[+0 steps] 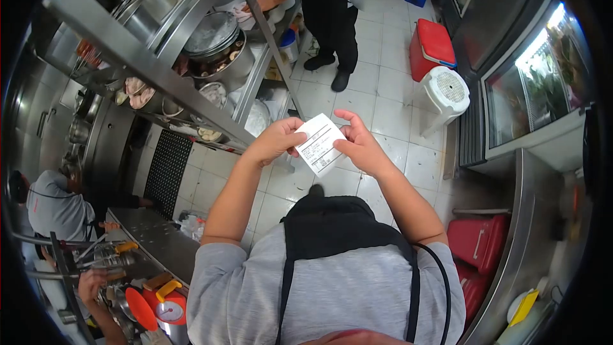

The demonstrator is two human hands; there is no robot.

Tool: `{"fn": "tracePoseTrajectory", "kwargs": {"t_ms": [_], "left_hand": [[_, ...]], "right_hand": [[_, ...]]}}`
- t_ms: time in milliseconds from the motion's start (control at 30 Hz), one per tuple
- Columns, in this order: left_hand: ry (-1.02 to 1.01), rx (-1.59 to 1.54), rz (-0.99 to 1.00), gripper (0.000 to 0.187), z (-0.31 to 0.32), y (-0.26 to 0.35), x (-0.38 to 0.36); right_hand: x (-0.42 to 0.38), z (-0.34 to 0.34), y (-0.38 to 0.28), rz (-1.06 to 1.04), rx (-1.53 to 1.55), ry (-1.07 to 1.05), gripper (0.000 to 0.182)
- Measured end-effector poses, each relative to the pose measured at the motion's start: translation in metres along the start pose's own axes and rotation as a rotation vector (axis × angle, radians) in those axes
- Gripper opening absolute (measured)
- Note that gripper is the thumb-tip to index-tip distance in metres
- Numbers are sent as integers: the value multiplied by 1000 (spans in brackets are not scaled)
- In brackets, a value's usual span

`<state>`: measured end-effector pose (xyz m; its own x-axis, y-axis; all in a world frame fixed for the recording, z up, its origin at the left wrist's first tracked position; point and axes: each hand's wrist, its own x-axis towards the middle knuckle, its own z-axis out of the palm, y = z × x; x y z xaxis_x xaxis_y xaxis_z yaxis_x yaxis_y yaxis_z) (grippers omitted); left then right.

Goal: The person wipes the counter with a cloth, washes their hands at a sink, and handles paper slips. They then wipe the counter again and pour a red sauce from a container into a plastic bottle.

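Observation:
A white printed paper slip, covered in short lines of dark text, is held up in front of my chest. My left hand pinches its left edge, thumb on top. At its right edge my right hand grips the paper between thumb and fingers, with the index finger stretched out past the corner. The slip is tilted, and the fingers behind it are hidden. Below it is the white tiled floor.
To the left, a steel shelf rack carries pots and bowls of food. Ahead stands a co-worker; another person is at the far left. A white stool, red cooler and glass-door fridge line the right. A red scale sits lower left.

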<state>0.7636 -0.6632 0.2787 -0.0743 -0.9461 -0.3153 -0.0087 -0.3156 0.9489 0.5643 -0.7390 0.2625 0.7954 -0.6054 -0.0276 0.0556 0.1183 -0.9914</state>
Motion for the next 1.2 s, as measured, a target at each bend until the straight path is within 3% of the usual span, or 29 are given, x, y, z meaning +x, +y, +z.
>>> {"fn": "tracePoseTrajectory", "kwargs": {"t_ms": [100, 200, 333, 433, 533, 600, 667, 800, 833, 867, 933, 1000, 1067, 1100, 1133, 1200], "left_hand": [[115, -58, 41, 18, -21, 0, 31], [221, -74, 111, 19, -52, -5, 68], [341, -86, 203, 16, -98, 4, 116], [387, -99, 270, 14, -124, 21, 143], [388, -103, 289, 16, -159, 29, 158], [396, -136, 239, 18, -172, 33, 157], [418, -113, 193, 23, -175, 29, 155], [235, 155, 92, 36, -192, 19, 152], [178, 158, 89, 40, -192, 24, 151], [123, 163, 87, 44, -194, 29, 152], [203, 135, -8, 48, -193, 30, 150], [247, 46, 208, 47, -185, 49, 141], [438, 88, 10, 47, -181, 55, 148], [509, 23, 8, 46, -178, 60, 152], [579, -44, 7, 46, -174, 62, 156], [734, -131, 25, 45, -170, 57, 165]], "right_hand": [[39, -10, -5, 202, 40, -18, 54], [88, -25, -11, 246, -28, -166, 55], [164, -46, -17, 27, -368, -101, 56], [214, -61, -41, 11, -673, -178, 56], [267, -92, -69, -300, -1031, -106, 54], [317, -117, -84, -558, -923, 33, 51], [357, -125, -135, -596, -851, 84, 51], [486, -116, -248, -820, -828, 191, 44], [516, -112, -268, -820, -705, 155, 43], [556, -109, -282, -1082, -684, 230, 44], [617, -100, -319, -998, -579, 168, 48], [666, -81, -352, -1141, -493, 242, 46], [714, -64, -381, -1159, -324, 183, 41], [751, -54, -393, -1439, -362, 374, 41], [804, -42, -407, -1519, -379, 477, 48], [768, -15, -432, -925, 46, 53, 54]]}}
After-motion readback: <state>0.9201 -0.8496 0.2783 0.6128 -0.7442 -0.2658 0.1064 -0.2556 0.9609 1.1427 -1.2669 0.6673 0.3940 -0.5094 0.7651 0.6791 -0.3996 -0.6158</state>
